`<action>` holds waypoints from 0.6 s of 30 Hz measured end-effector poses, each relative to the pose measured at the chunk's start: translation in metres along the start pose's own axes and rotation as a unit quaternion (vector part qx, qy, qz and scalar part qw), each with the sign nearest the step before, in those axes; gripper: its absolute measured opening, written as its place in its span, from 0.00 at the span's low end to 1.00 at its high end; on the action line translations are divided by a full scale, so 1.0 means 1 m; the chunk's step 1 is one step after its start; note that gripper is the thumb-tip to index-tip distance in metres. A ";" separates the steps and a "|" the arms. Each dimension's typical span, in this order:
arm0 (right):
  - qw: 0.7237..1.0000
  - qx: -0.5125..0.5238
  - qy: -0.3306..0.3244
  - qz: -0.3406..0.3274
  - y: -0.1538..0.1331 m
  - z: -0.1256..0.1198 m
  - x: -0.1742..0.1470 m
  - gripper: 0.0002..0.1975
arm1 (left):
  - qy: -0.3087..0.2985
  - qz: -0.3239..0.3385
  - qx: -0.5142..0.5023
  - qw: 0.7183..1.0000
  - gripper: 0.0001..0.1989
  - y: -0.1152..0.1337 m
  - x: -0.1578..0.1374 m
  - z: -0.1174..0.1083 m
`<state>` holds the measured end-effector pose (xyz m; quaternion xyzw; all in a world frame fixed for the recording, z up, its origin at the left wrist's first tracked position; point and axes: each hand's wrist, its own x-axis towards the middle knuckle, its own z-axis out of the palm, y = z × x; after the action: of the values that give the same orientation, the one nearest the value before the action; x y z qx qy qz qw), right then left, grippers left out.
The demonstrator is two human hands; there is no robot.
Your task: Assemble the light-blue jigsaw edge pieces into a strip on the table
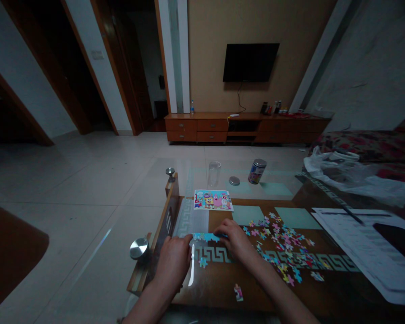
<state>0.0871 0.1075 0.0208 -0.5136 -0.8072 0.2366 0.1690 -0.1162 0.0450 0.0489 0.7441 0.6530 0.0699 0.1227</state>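
A short strip of joined blue jigsaw puzzle pieces (206,236) lies flat on the glass table, between my two hands. My left hand (174,257) is closed, its fingertips gripping the strip's left end. At the right end, my right hand (234,237) is closed with its fingertips on a blue puzzle piece, mostly hidden beneath them. A loose blue-green piece (203,262) lies just below the strip, and a pink and white piece (238,292) is nearer me. Beyond the hands lies a cartoon reference picture (213,200). Many loose puzzle pieces (285,245) are spread right of my right hand.
At the table's far side stand a clear jar (214,174), a metal lid (234,181) and a printed can (257,171). Papers (364,247) with a dark phone-like object (398,243) and a plastic bag (340,168) lie to the right. Metal knobs (139,249) edge the left.
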 end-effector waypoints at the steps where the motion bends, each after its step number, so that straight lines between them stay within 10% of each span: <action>1: 1.000 0.000 0.000 0.000 0.000 0.000 0.000 0.13 | 0.001 -0.004 -0.005 1.000 0.21 0.000 0.000 0.000; 11: 0.992 0.074 0.069 0.077 0.005 -0.020 -0.003 0.14 | 0.036 -0.051 -0.168 0.984 0.22 -0.012 0.005 0.008; 18: 0.934 0.286 0.031 0.213 0.017 -0.025 -0.009 0.12 | 0.041 -0.112 -0.428 0.896 0.22 -0.022 0.017 0.015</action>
<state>0.1164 0.1103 0.0318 -0.6104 -0.5714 0.4720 0.2794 -0.1308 0.0632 0.0277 0.5380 0.6438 0.3584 0.4094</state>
